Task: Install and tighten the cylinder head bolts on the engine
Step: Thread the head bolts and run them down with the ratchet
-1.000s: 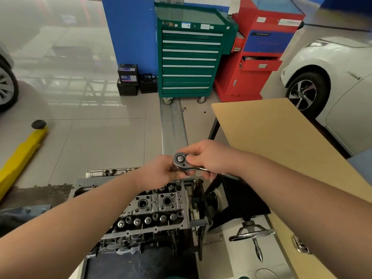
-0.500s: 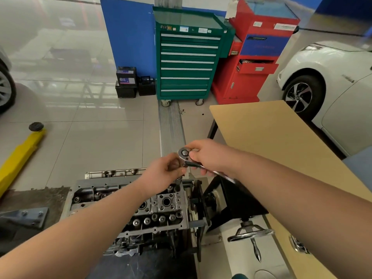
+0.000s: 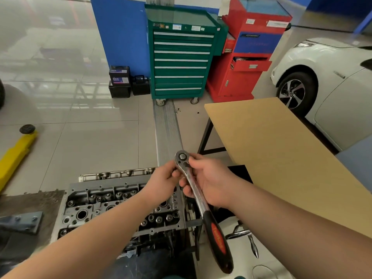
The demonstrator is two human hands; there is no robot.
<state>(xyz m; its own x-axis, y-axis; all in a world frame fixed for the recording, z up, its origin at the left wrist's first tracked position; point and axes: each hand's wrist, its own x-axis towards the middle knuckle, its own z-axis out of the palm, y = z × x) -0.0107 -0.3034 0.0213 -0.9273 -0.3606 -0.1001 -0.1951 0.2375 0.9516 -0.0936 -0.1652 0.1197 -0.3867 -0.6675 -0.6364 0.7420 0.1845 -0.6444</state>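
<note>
Ratchet wrench (image 3: 198,200) held up above the right end of the cylinder head (image 3: 112,206), chrome head far, black-and-orange grip near and lower right. Right hand (image 3: 209,184) wrapped around the chrome shank just below the ratchet head, thumb laid by the head. Left hand (image 3: 163,180) curled in from the left, fingertips pinching at the underside of the ratchet head; whatever sat under those fingers stayed hidden. Cylinder head lay near and left on its stand, valve springs and open bores facing up, partly covered by the left forearm. Brown worktop (image 3: 281,154) spread to the right, beside the hands. Green tool cabinet (image 3: 181,57) and red cabinet (image 3: 249,57) stood far across the tiled floor, white car (image 3: 326,81) at far right, yellow lift arm (image 3: 16,152) at left.
</note>
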